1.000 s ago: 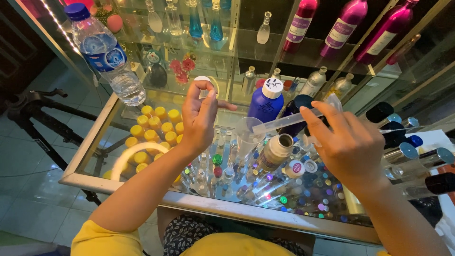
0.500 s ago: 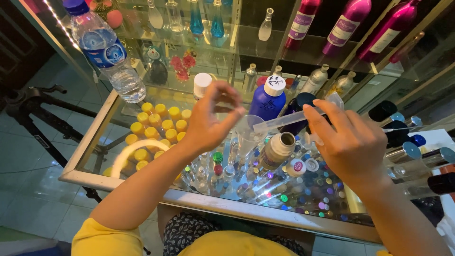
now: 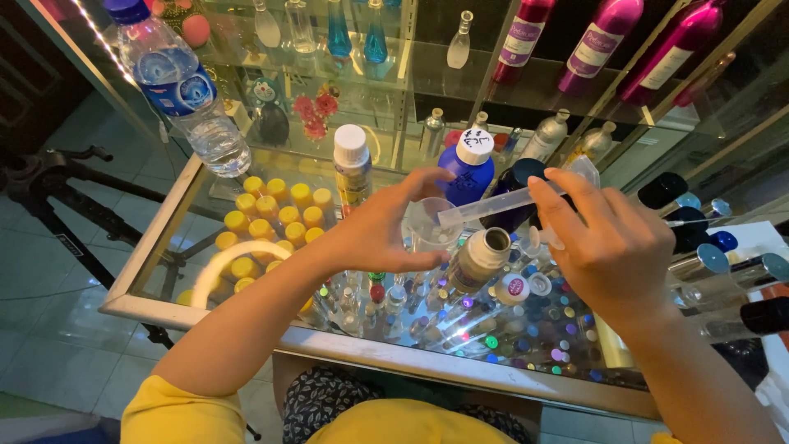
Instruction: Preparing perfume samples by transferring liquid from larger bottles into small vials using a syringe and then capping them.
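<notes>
The left hand (image 3: 380,228) curls around a small clear plastic cup (image 3: 429,224), thumb and fingers gripping its sides above the glass countertop (image 3: 164,238). The right hand (image 3: 612,247) pinches a long clear plastic syringe (image 3: 501,203), its tip lying at the cup's rim, toward 9 o'clock from that hand. Just at 5 o'clock of the cup stands an open silver metal bottle (image 3: 483,256). At 12 o'clock sits a blue bottle with a white cap (image 3: 467,168); at 10 o'clock a white-capped yellow-labelled bottle (image 3: 352,166). Yellow-capped small vials (image 3: 271,218) cluster at 9 o'clock.
</notes>
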